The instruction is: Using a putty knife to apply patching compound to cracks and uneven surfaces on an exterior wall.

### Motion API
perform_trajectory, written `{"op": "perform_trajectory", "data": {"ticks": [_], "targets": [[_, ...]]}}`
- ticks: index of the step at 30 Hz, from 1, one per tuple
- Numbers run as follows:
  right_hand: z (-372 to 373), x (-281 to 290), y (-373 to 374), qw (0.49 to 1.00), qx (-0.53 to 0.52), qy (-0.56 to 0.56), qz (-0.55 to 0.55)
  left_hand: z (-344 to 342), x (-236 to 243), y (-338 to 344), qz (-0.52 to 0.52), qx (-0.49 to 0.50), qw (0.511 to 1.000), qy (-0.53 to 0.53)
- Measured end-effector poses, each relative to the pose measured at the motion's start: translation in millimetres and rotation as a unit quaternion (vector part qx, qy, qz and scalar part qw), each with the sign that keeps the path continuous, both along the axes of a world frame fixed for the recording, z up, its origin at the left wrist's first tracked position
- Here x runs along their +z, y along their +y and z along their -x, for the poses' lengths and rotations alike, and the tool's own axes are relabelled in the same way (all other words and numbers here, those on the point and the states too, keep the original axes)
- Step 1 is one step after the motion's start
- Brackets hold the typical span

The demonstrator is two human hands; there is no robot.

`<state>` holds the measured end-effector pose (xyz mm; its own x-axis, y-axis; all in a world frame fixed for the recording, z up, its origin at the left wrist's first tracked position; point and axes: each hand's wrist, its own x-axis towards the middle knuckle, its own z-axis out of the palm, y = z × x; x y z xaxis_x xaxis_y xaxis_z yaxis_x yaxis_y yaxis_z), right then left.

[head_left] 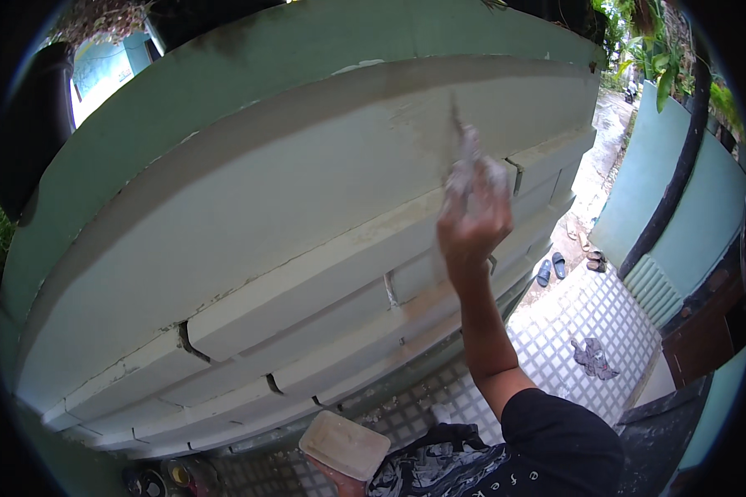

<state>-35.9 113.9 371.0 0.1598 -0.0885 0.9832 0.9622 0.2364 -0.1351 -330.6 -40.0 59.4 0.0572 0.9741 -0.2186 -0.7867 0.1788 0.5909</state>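
My right hand [476,207], smeared with white and blurred by motion, is raised to the pale wall [249,190]. Its fingers close round a slim white-smeared tool [466,137], whose thin dark tip points up at the wall; the exact kind is too blurred to tell. Dull, damp-looking patches mark the wall beside the tip. Low down by my body, my left hand [340,478] grips a shallow rectangular tub [346,445] from its near side. A pale layer coats the inside of the tub, and most of the left fingers are hidden beneath it.
A green ledge [224,70] caps the wall, and stepped bands with dark gaps run below. Behind on the tiled floor [547,348] lie a crumpled cloth [594,358] and blue slippers [552,269]. Round containers [170,479] stand at the lower left.
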Motion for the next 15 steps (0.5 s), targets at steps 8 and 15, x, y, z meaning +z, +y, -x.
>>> {"op": "perform_trajectory", "data": {"ticks": [8,15], "targets": [[33.0,-27.1,10.7,0.989,0.148,-0.020,0.016,0.6,-5.5,-12.7,0.001,0.005,1.000,-0.004],[-2.9,-4.3,14.9,0.997,-0.007,0.074,-0.002,7.9,-5.3,-20.4,-0.003,0.010,1.000,0.003]]}}
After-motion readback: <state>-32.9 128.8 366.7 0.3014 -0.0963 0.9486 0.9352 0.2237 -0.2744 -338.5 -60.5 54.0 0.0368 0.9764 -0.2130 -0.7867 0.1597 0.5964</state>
